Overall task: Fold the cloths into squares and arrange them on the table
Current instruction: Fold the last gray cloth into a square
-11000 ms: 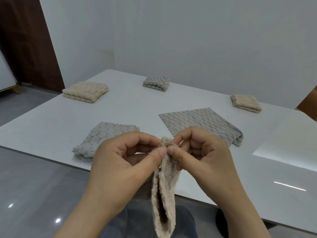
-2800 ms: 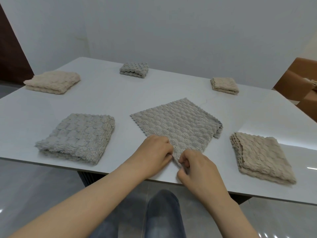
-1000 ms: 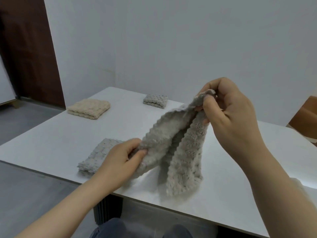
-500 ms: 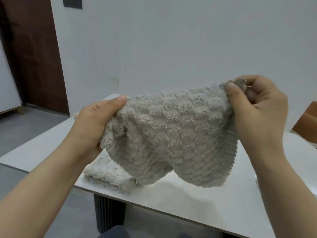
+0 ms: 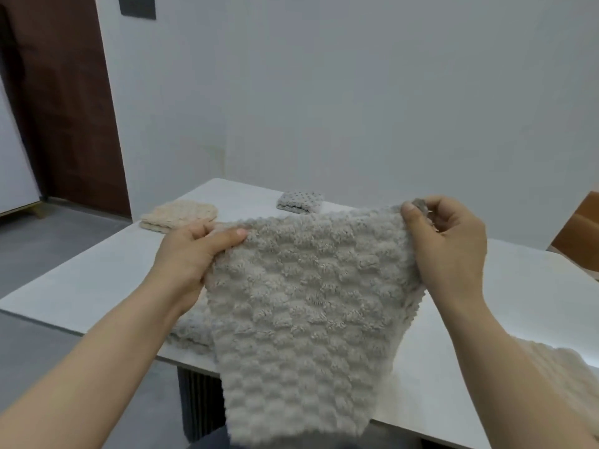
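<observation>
**A:** Take me across it, left side first.

**B:** Far left on the bench (image 5: 81,280) a beige folded cloth (image 5: 180,217) lies flat. Just in front of it my left grip (image 5: 191,257) is clamped on the top left corner of the grey cloth (image 5: 304,319), thumb across the front face, fingers behind. Under that wrist another grey folded cloth (image 5: 191,332) peeks out on the bench.

**A:** And the cloth itself?

**B:** It's up in the air, its top edge stretched between my two grips. The rest hangs down past the bench's near edge. It has a thick, nubbly pile, and I'd call it soft, light and floppy, with no shape of its own. Behind it a small grey folded square (image 5: 299,202) sits on the far side of the bench.

**A:** The right side?

**B:** My right grip (image 5: 450,247) pinches the top right corner. Thumb and forefinger are closed on it and the other fingers are curled in.

**A:** Where would you hold it for the fold?

**B:** Right at the corners, I reckon. That pile looks grippy rather than slippery, so a pinch should do. If I held it mid-edge, the corners would likely droop and the edges wouldn't meet square.
</observation>
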Tool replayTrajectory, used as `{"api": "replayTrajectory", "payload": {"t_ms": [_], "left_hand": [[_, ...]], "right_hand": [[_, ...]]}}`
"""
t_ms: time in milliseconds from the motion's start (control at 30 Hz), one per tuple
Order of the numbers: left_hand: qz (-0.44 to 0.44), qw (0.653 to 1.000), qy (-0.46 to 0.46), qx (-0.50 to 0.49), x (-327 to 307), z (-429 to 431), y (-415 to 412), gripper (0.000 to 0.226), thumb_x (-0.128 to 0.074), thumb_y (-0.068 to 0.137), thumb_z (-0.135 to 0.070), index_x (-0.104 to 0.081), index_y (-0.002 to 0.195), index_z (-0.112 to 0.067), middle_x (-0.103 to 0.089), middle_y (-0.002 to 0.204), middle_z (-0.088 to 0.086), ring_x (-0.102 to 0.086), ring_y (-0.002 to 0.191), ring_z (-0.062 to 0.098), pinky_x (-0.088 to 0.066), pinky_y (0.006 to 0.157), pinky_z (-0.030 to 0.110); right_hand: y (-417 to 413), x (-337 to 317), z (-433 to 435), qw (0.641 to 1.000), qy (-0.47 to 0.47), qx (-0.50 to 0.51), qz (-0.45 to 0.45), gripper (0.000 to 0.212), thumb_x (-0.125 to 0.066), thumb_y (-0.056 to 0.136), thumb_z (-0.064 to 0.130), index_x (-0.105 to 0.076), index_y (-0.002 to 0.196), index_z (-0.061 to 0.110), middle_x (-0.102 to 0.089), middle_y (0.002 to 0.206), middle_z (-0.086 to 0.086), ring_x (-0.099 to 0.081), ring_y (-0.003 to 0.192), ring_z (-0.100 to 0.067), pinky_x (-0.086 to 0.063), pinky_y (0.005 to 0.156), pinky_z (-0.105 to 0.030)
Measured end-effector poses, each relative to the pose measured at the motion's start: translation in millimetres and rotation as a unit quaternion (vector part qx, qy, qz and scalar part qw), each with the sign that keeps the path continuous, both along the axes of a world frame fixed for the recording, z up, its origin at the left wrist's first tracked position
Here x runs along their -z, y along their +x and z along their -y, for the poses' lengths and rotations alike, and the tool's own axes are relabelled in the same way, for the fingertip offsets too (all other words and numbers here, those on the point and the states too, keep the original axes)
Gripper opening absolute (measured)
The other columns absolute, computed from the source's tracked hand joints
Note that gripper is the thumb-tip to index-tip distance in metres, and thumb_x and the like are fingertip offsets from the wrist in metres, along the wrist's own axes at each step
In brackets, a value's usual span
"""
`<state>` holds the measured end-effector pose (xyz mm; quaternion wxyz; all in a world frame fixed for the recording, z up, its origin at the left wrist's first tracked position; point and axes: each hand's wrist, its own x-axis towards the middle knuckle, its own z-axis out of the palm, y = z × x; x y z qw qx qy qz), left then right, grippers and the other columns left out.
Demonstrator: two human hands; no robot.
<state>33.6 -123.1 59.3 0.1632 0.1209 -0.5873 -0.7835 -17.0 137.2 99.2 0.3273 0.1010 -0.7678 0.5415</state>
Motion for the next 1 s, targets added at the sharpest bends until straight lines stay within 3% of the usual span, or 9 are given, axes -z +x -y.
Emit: {"api": "replayTrajectory", "payload": {"t_ms": [100,167,333,433,533,700,767,833,1000], "left_hand": [[0.0,1.0,0.008,-0.015,8,3,-3,0.086,-0.089,0.043,-0.029,-0.059,0.12,-0.003,-0.065,0.119,0.015,-0.068,0.096,0.025,-0.053,0.087,0.04],[-0.001,1.0,0.024,-0.017,12,3,-6,0.099,-0.088,0.043,-0.03,-0.05,0.131,-0.004,-0.068,0.116,0.01,-0.07,0.096,0.024,-0.054,0.086,0.039],[0.002,0.999,0.026,-0.02,19,2,-14,0.076,-0.085,0.061,-0.028,-0.055,0.127,-0.007,-0.071,0.106,0.009,-0.071,0.092,0.023,-0.053,0.084,0.039],[-0.002,1.0,0.008,-0.022,15,-3,-12,0.016,-0.08,0.071,-0.027,-0.073,0.082,-0.017,-0.068,0.09,0.013,-0.059,0.084,0.028,-0.041,0.076,0.04],[-0.005,1.0,0.008,-0.017,13,-6,-10,0.021,-0.079,0.068,-0.031,-0.074,0.08,-0.015,-0.064,0.092,0.018,-0.054,0.082,0.029,-0.04,0.074,0.042],[-0.026,1.0,0.018,-0.005,12,-10,-8,0.013,-0.072,0.079,-0.018,-0.07,0.09,-0.012,-0.057,0.08,0.009,-0.046,0.058,0.012,-0.039,0.046,0.02],[-0.037,0.999,0.025,0.008,10,-15,-4,0.025,-0.078,0.069,-0.021,-0.07,0.092,-0.012,-0.059,0.086,0.01,-0.046,0.066,0.017,-0.037,0.05,0.024],[-0.043,0.998,0.036,0.012,4,-20,1,0.022,-0.08,0.056,-0.027,-0.072,0.075,-0.018,-0.062,0.077,0.007,-0.047,0.068,0.021,-0.036,0.057,0.03],[-0.056,0.997,0.034,0.043,-1,-37,13,0.009,-0.077,0.057,-0.025,-0.07,0.062,-0.021,-0.063,0.067,0.001,-0.05,0.066,0.021,-0.04,0.063,0.033]], "right_hand": [[3,-1,1,1.0,0.008,0.002,0.001,0.01,-0.067,0.086,0.024,-0.066,0.077,0.02,-0.06,0.067,0.002,-0.051,0.062,-0.01,-0.042,0.063,-0.026],[9,-4,4,1.0,0.016,-0.008,0.007,0.01,-0.067,0.085,0.023,-0.066,0.076,0.019,-0.059,0.066,-0.013,-0.047,0.058,-0.012,-0.04,0.061,-0.028],[35,-19,12,0.996,-0.005,-0.078,0.035,0.014,-0.069,0.085,0.025,-0.067,0.08,0.012,-0.057,0.077,-0.036,-0.048,0.059,-0.024,-0.047,0.058,-0.044],[40,-20,14,0.997,0.003,-0.071,0.019,0.012,-0.07,0.085,0.024,-0.066,0.079,0.015,-0.055,0.063,-0.027,-0.044,0.052,-0.028,-0.043,0.057,-0.036],[38,-18,13,0.998,0.04,-0.041,-0.027,0.01,-0.069,0.086,0.024,-0.066,0.077,0.019,-0.058,0.052,0.002,-0.045,0.049,-0.01,-0.039,0.054,-0.024],[37,-14,14,0.978,0.142,0.076,-0.129,0.01,-0.068,0.084,0.02,-0.066,0.075,0.025,-0.056,0.056,0.002,-0.052,0.054,-0.018,-0.043,0.058,-0.028],[34,-11,16,0.982,0.147,0.064,-0.096,0.012,-0.068,0.084,0.019,-0.066,0.073,0.025,-0.055,0.053,0.003,-0.051,0.053,-0.018,-0.042,0.057,-0.026],[32,-8,18,0.99,0.14,0.018,-0.027,0.013,-0.069,0.083,0.02,-0.067,0.071,0.022,-0.052,0.047,0.002,-0.048,0.048,-0.013,-0.041,0.056,-0.023],[37,-5,23,0.974,-0.008,-0.178,0.143,0.006,-0.067,0.087,0.011,-0.07,0.089,0.016,-0.048,0.044,0.001,-0.045,0.038,-0.011,-0.037,0.042,-0.018]]}}
